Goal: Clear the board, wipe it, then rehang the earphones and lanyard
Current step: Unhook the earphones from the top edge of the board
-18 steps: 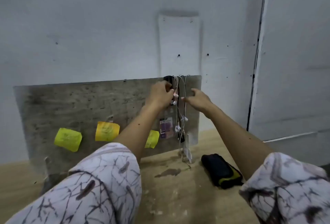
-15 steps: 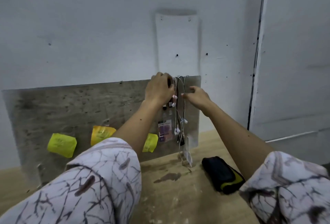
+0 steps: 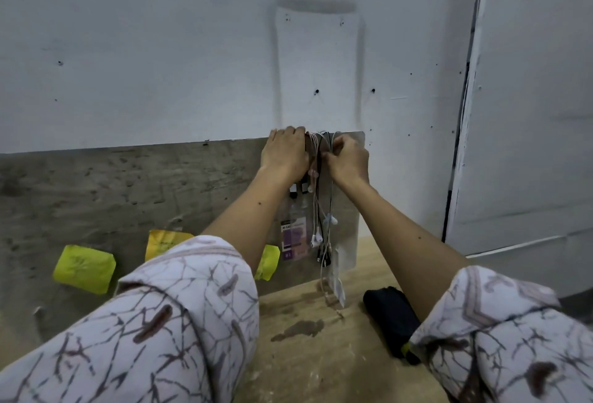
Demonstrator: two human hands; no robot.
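Head view: board (image 3: 134,190) leans on wall, standing on worktop (image 3: 321,354). Left hand (image 3: 284,153) lies flat, fingers straight, over board's top edge beside lanyard (image 3: 293,232). Right hand (image 3: 348,158), fingers curled, pinches earphones (image 3: 319,210) cords hanging at top right. Three sticky notes (image 3: 84,268) on board. One black pouch (image 3: 390,319) on worktop.

The ID card (image 3: 292,237) hanging on the board (image 3: 128,184) carries a dark header strip whose print seems to start "ID CA"; the rest is too blurred. Scribbles on the sticky notes (image 3: 84,268) are illegible.
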